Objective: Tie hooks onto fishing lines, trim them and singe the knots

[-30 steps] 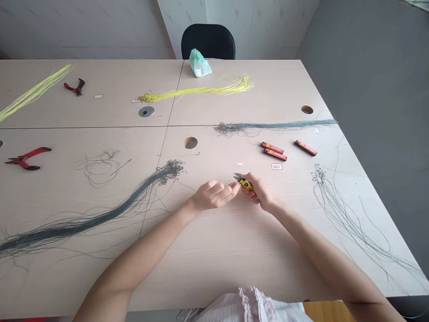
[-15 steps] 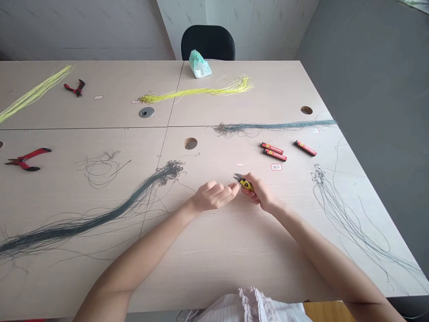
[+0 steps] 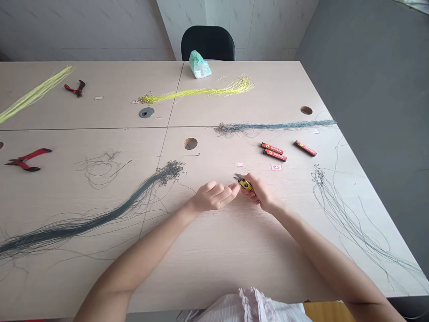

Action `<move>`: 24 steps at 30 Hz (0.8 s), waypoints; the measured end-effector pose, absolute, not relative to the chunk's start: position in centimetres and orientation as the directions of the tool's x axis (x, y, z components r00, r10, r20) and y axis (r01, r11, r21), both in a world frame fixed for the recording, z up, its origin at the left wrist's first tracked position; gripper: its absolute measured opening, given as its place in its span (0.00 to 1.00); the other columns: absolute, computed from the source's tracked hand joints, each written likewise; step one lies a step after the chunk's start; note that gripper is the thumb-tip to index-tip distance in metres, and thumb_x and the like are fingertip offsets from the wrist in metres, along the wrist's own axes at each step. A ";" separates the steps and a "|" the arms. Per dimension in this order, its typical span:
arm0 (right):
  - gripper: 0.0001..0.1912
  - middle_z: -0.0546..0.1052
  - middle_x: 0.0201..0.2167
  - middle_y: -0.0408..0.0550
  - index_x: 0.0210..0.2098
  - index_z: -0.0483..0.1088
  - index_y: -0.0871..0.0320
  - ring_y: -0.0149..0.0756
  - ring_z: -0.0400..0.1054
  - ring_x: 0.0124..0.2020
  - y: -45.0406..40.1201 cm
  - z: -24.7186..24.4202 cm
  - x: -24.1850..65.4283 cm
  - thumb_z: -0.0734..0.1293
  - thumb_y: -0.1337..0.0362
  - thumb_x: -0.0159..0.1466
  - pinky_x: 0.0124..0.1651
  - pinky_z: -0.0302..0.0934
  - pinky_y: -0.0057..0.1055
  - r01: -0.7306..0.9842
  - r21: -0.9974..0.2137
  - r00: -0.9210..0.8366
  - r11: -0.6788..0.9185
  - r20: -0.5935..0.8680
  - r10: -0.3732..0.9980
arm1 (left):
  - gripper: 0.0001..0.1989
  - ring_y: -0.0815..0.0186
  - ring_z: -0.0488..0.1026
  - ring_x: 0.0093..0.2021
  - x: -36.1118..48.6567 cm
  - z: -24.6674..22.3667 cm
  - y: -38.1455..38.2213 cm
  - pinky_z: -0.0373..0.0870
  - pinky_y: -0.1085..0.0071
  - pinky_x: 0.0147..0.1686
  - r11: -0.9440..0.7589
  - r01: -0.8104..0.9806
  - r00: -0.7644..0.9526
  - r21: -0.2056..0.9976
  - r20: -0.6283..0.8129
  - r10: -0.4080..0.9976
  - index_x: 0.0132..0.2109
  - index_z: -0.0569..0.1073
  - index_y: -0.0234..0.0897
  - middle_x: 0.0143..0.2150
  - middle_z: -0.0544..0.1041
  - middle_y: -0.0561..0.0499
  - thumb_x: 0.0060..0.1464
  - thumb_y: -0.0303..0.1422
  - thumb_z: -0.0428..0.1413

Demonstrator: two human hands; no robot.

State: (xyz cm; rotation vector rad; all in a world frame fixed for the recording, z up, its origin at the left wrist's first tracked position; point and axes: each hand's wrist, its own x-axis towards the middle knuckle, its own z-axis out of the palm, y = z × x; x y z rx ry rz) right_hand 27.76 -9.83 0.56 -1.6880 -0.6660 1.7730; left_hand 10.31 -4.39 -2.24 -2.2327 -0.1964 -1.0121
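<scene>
My right hand (image 3: 259, 192) is wrapped round small yellow-and-black snips (image 3: 245, 182), whose metal blades point up and left. Just left of them, my left hand (image 3: 214, 196) is closed in a pinch, its fingertips close to the snips; what it pinches is too small to make out. A long bundle of dark line (image 3: 110, 215) with a cluster of hooks (image 3: 171, 171) lies left of my hands. To the right rests a looser bundle of line (image 3: 351, 223) with hooks (image 3: 318, 175) at its upper end.
Three red lighters (image 3: 305, 148) lie beyond my right hand. Farther back are a blue-grey bundle (image 3: 281, 125), a yellow bundle (image 3: 201, 91) and a plastic bag (image 3: 200, 67). Red-handled pliers (image 3: 30, 159) and a coil of line (image 3: 100, 170) lie left. The table (image 3: 221, 264) has round holes.
</scene>
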 end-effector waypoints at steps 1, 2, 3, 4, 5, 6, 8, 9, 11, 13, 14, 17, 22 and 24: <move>0.20 0.50 0.16 0.38 0.17 0.50 0.56 0.25 0.35 0.17 -9.8 0.6 27.8 0.55 0.58 0.63 0.19 0.31 0.28 -0.080 -0.712 -0.015 -0.698 -0.699 0.715 | 0.06 0.72 0.55 0.24 10.3 -2.2 -4.4 0.53 0.68 0.32 -0.764 0.388 0.688 -0.516 0.714 -0.133 0.36 0.78 0.41 0.22 0.60 0.59 0.51 0.26 0.64; 0.19 0.50 0.16 0.38 0.17 0.50 0.56 0.25 0.35 0.17 -9.8 0.6 27.7 0.55 0.58 0.63 0.19 0.31 0.28 -0.082 -0.711 -0.013 -0.698 -0.700 0.715 | 0.06 0.73 0.55 0.24 10.3 -2.2 -4.4 0.53 0.68 0.32 -0.763 0.388 0.687 -0.517 0.714 -0.134 0.36 0.78 0.41 0.22 0.60 0.59 0.52 0.26 0.64; 0.19 0.50 0.16 0.38 0.17 0.50 0.56 0.25 0.35 0.17 -9.8 0.6 27.7 0.55 0.58 0.63 0.20 0.30 0.28 -0.083 -0.712 -0.013 -0.698 -0.699 0.715 | 0.05 0.73 0.55 0.24 10.3 -2.2 -4.4 0.53 0.68 0.32 -0.762 0.389 0.687 -0.518 0.714 -0.135 0.36 0.78 0.41 0.22 0.60 0.59 0.52 0.26 0.64; 0.19 0.50 0.16 0.38 0.17 0.50 0.56 0.25 0.35 0.17 -9.8 0.6 27.7 0.55 0.58 0.63 0.20 0.30 0.28 -0.083 -0.712 -0.013 -0.697 -0.699 0.715 | 0.05 0.73 0.56 0.24 10.3 -2.2 -4.4 0.54 0.69 0.32 -0.760 0.389 0.687 -0.520 0.713 -0.136 0.36 0.78 0.41 0.22 0.60 0.59 0.52 0.26 0.64; 0.20 0.50 0.16 0.38 0.17 0.50 0.56 0.25 0.35 0.17 -9.8 0.6 27.7 0.55 0.58 0.63 0.20 0.30 0.28 -0.083 -0.713 -0.013 -0.697 -0.698 0.716 | 0.05 0.73 0.56 0.24 10.3 -2.2 -4.4 0.54 0.69 0.31 -0.759 0.390 0.688 -0.521 0.713 -0.137 0.36 0.78 0.42 0.22 0.60 0.59 0.53 0.26 0.64; 0.20 0.50 0.16 0.38 0.17 0.50 0.56 0.25 0.35 0.17 -9.8 0.5 27.7 0.55 0.58 0.63 0.20 0.30 0.28 -0.082 -0.714 -0.014 -0.696 -0.697 0.717 | 0.05 0.73 0.56 0.24 10.3 -2.2 -4.4 0.54 0.69 0.31 -0.758 0.389 0.688 -0.523 0.712 -0.138 0.36 0.78 0.42 0.22 0.60 0.59 0.53 0.26 0.63; 0.20 0.50 0.16 0.38 0.16 0.50 0.56 0.25 0.35 0.17 -9.8 0.5 27.7 0.55 0.58 0.63 0.20 0.30 0.28 -0.079 -0.717 -0.016 -0.693 -0.694 0.720 | 0.05 0.73 0.55 0.24 10.3 -2.3 -4.4 0.54 0.70 0.31 -0.758 0.387 0.690 -0.525 0.711 -0.140 0.36 0.78 0.42 0.23 0.60 0.58 0.53 0.26 0.63; 0.21 0.49 0.17 0.38 0.16 0.50 0.56 0.25 0.35 0.17 -9.8 0.5 27.7 0.55 0.58 0.63 0.20 0.30 0.28 -0.076 -0.718 -0.018 -0.692 -0.693 0.721 | 0.05 0.72 0.55 0.24 10.3 -2.3 -4.4 0.55 0.70 0.31 -0.758 0.386 0.690 -0.526 0.710 -0.142 0.36 0.78 0.41 0.23 0.60 0.58 0.52 0.26 0.63; 0.21 0.48 0.17 0.38 0.16 0.50 0.56 0.25 0.34 0.18 -9.8 0.4 27.8 0.55 0.58 0.64 0.20 0.30 0.28 -0.071 -0.721 -0.023 -0.690 -0.690 0.723 | 0.05 0.72 0.56 0.24 10.3 -2.3 -4.4 0.55 0.70 0.31 -0.757 0.384 0.691 -0.529 0.708 -0.144 0.35 0.78 0.41 0.23 0.60 0.58 0.52 0.26 0.64; 0.22 0.48 0.17 0.38 0.16 0.50 0.56 0.25 0.34 0.18 -9.8 0.4 27.8 0.55 0.58 0.64 0.20 0.30 0.28 -0.067 -0.721 -0.028 -0.689 -0.689 0.724 | 0.05 0.72 0.56 0.25 10.3 -2.3 -4.4 0.55 0.70 0.31 -0.756 0.380 0.693 -0.533 0.705 -0.149 0.35 0.78 0.41 0.23 0.60 0.57 0.52 0.26 0.63; 0.22 0.48 0.17 0.38 0.15 0.50 0.56 0.25 0.34 0.17 -9.8 0.4 27.8 0.55 0.58 0.64 0.20 0.30 0.28 -0.065 -0.721 -0.030 -0.690 -0.690 0.723 | 0.05 0.72 0.56 0.25 10.2 -2.3 -4.4 0.55 0.70 0.31 -0.755 0.378 0.693 -0.535 0.704 -0.152 0.35 0.78 0.41 0.23 0.60 0.57 0.53 0.26 0.63; 0.22 0.48 0.17 0.38 0.16 0.50 0.57 0.25 0.34 0.17 -9.8 0.5 27.8 0.54 0.58 0.64 0.19 0.30 0.28 -0.063 -0.717 -0.036 -0.694 -0.693 0.720 | 0.05 0.72 0.55 0.25 10.2 -2.3 -4.4 0.54 0.70 0.31 -0.755 0.376 0.691 -0.538 0.705 -0.157 0.35 0.79 0.41 0.23 0.60 0.57 0.53 0.26 0.63; 0.21 0.48 0.16 0.38 0.17 0.50 0.56 0.25 0.34 0.17 -9.8 0.7 27.8 0.53 0.58 0.65 0.19 0.30 0.28 -0.064 -0.712 -0.035 -0.700 -0.699 0.714 | 0.04 0.72 0.56 0.25 10.2 -2.4 -4.5 0.54 0.70 0.32 -0.759 0.382 0.686 -0.527 0.713 -0.149 0.35 0.79 0.40 0.23 0.60 0.58 0.53 0.26 0.64; 0.21 0.48 0.16 0.38 0.17 0.50 0.56 0.25 0.34 0.17 -9.8 0.7 27.8 0.53 0.58 0.65 0.19 0.30 0.28 -0.063 -0.711 -0.037 -0.701 -0.700 0.713 | 0.04 0.72 0.56 0.25 10.2 -2.5 -4.5 0.54 0.70 0.32 -0.760 0.382 0.686 -0.525 0.712 -0.147 0.35 0.79 0.40 0.23 0.60 0.58 0.52 0.26 0.64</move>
